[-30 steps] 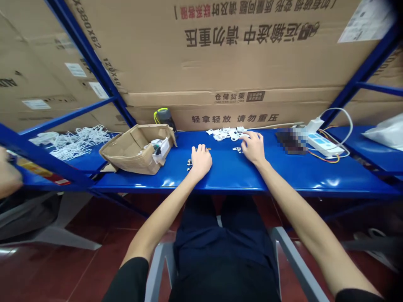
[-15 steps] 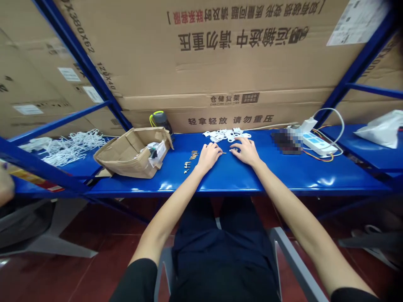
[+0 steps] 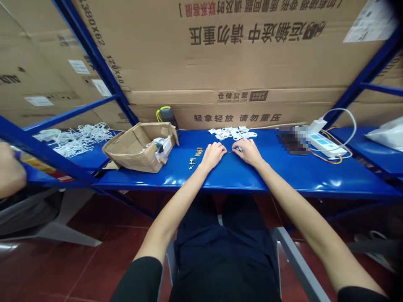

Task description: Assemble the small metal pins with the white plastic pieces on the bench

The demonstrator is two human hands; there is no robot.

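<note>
Two hands work close together over the blue shelf, but they do not touch. The left hand [image 3: 213, 155] and the right hand [image 3: 248, 152] both lie low, with fingers curled inward, and a thin metal pin [image 3: 228, 152] lies in the small gap between them. I cannot tell if either hand really grips it. Just behind the right hand's fingers is a few tiny metal parts [image 3: 239, 148], and to the left of the left hand lie small brass-coloured pieces [image 3: 199, 151] and some loose metal pins [image 3: 192, 162]. Farther back is a group of white plastic pieces [image 3: 232, 133]. For parts so small, it seems best to work with the fingertips, low on the surface, and keep each kind in its own group.

The blue steel shelf [image 3: 252, 178] is glossy. On it stand an open cardboard box [image 3: 140, 151], a bottle [image 3: 166, 118], white loops [image 3: 74, 139], a pixelated object [image 3: 294, 140] and a power strip [image 3: 325, 144]. Large cartons [image 3: 220, 54] fill the back, above a dark red floor [image 3: 63, 268]. Another person's hand [image 3: 9, 170] shows at the left edge.
</note>
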